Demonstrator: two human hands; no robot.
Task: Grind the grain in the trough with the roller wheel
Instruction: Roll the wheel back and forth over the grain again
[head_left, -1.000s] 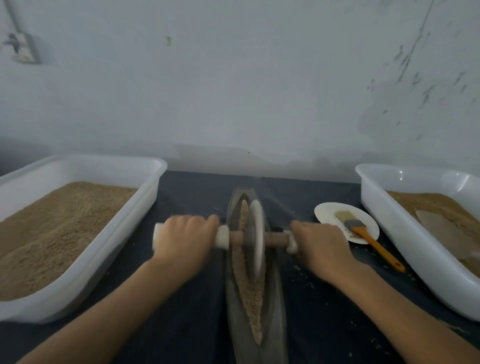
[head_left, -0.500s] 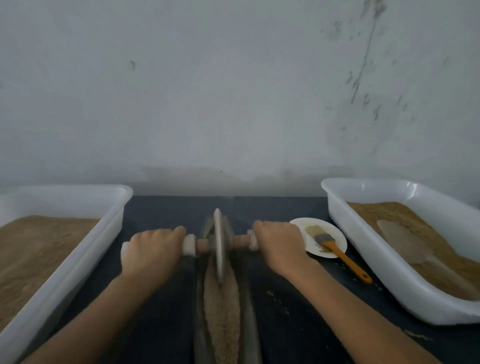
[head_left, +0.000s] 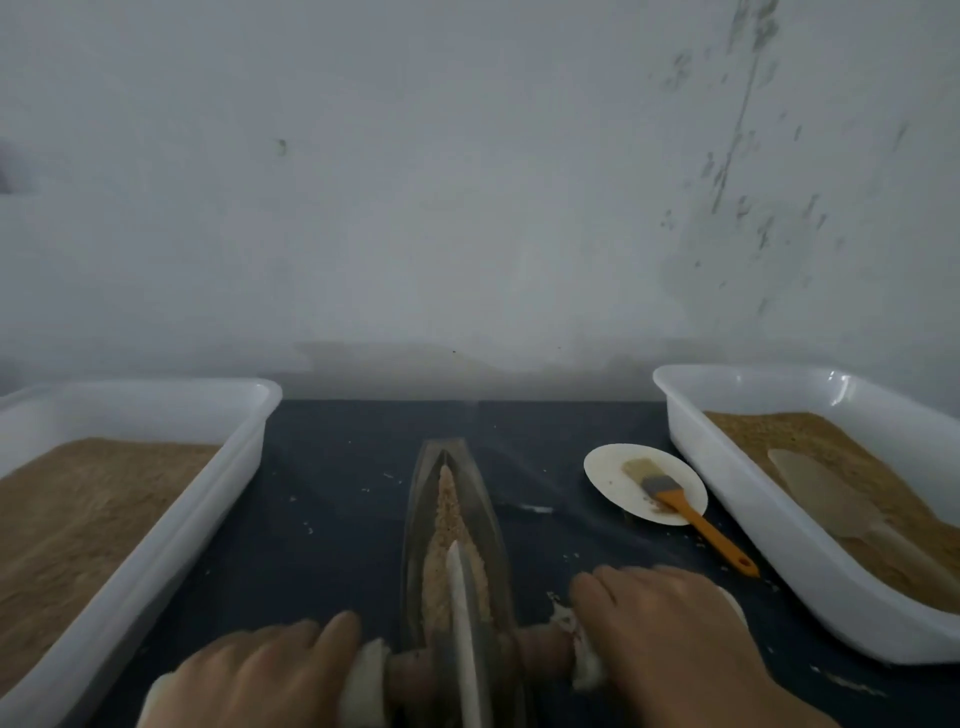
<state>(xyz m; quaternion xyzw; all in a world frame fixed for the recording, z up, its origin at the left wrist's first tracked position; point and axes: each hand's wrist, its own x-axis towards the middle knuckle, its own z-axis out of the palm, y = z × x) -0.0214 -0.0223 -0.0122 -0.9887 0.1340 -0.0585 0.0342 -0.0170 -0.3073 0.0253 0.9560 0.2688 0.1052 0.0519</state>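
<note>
Left hand (head_left: 260, 670) and right hand (head_left: 660, 629) each gripped an axle end, fingers curled over. Roller wheel (head_left: 464, 623) stood upright in the trough (head_left: 415, 519) on the grain (head_left: 448, 514), near end. Dark table (head_left: 337, 467), grey wall (head_left: 467, 208).

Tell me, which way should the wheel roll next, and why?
Probably forward, away from the person. The roller wheel sits at the near end of the trough, both hands gripping its axle, and the grain ahead lies unrolled.
</note>
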